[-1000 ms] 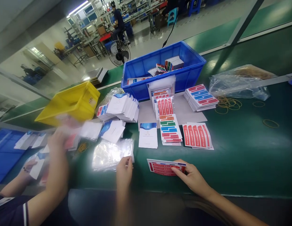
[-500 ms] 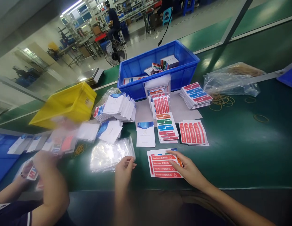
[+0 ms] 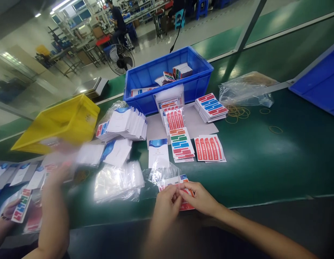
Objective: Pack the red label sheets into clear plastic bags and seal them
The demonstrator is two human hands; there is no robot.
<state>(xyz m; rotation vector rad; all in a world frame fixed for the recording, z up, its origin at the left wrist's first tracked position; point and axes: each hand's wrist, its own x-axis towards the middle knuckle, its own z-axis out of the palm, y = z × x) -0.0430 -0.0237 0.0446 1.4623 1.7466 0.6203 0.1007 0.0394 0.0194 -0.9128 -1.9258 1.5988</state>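
A clear plastic bag hangs from the fingers of my left hand, which pinch its edge. My right hand meets the left there, its thumb and fingers closed on the same edge of the bag. Under both hands lies a red and white label sheet on the green table, partly covered by the bag and fingers. Just behind the bag is a white leaflet with a blue top. A pile of clear bags lies to the left of my hands.
Sheet stacks and red label sheets lie behind my hands. A blue bin and a yellow bin stand farther back. Rubber bands lie at right. A co-worker's arm moves at left, holding label sheets.
My left hand has moved right from the bag pile with one clear bag. Both hands now meet at its edge, above the label sheet that my right hand was touching.
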